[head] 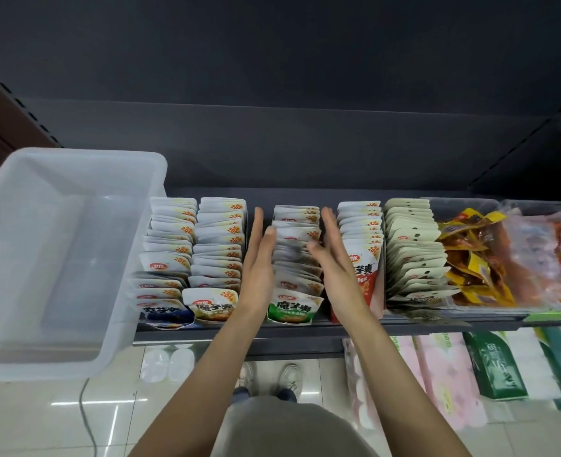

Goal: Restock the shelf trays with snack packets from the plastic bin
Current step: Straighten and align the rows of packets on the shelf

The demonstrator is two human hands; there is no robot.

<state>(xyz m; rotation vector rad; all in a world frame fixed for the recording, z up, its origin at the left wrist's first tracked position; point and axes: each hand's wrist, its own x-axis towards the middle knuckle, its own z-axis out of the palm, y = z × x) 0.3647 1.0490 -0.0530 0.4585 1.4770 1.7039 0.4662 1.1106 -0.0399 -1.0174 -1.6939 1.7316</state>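
Head view. Left hand [258,258] and right hand [335,255] stood edge-on with fingers straight, palms facing each other, flanking the green-fronted row [297,262] of packets on the shelf [239,338]. Neither hand grasped anything; the fingers lay against or just beside the row's sides, and contact could not be told for certain. The packets stood upright, packed front to back. Left of them ran a brown-fronted row [218,255] and a blue-fronted row [167,252]; right of them a red-fronted row [361,245] and a pale row [411,249]. Clear trays [463,202] at far right held loose yellow and orange packets. The bin [58,258] sat at the shelf's left end, nothing visible inside it.
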